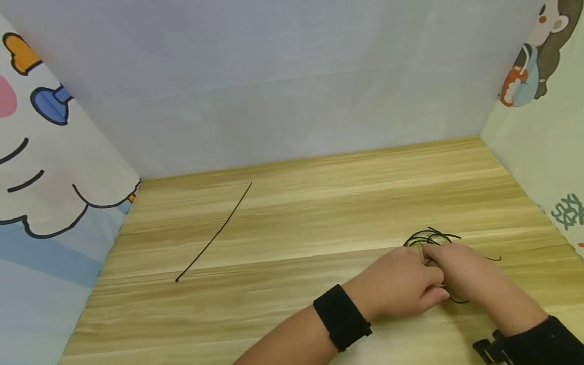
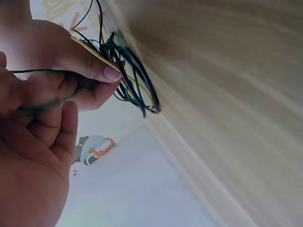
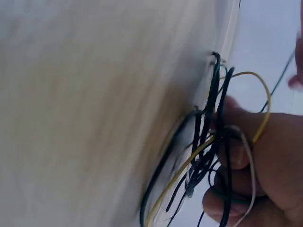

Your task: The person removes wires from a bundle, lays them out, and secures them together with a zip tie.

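The right hand (image 1: 467, 268) is pinching the wire bundle (image 3: 221, 131) while the left hand (image 1: 403, 281), just to its left, is holding a green strand (image 2: 42, 71) running between them.

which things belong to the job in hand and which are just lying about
In the job:
bundle of wires, in the right grip
green wire, apparently in the left grip

Lying about:
thin black strip on the table; can't tell if needed
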`<state>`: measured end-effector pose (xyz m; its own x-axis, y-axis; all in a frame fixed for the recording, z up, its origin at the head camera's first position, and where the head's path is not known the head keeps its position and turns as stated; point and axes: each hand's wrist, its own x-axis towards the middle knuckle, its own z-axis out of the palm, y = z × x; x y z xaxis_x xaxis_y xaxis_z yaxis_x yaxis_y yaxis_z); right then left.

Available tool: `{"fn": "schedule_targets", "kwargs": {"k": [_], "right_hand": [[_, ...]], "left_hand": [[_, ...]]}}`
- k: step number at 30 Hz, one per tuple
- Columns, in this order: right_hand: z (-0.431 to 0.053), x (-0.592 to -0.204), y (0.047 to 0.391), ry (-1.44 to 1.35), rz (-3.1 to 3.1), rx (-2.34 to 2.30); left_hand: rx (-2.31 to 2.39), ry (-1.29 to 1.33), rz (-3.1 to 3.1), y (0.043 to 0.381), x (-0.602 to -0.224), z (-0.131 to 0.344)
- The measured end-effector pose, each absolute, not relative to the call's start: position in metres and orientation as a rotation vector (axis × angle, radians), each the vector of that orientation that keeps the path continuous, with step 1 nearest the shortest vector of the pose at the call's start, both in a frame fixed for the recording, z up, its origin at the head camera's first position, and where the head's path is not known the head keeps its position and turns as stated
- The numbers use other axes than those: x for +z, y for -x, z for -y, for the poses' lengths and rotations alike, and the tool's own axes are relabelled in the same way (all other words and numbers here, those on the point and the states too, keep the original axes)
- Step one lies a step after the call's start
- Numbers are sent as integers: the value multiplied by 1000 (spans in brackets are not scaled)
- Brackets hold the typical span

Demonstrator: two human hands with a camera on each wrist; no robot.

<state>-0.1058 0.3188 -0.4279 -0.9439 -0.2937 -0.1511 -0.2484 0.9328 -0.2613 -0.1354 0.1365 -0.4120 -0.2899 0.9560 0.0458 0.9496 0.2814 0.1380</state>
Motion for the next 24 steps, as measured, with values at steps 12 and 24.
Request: {"fn": "schedule_targets", "kwargs": {"k": [12,24], "right_hand": [[-334,-434,101,287,-2963,-251],[-342,-439,99,274,-2940,-290]], "left_hand": [[-108,-1405,-2666,125,-409,-118],[-244,-989,-2764,130,-402,-78]]}}
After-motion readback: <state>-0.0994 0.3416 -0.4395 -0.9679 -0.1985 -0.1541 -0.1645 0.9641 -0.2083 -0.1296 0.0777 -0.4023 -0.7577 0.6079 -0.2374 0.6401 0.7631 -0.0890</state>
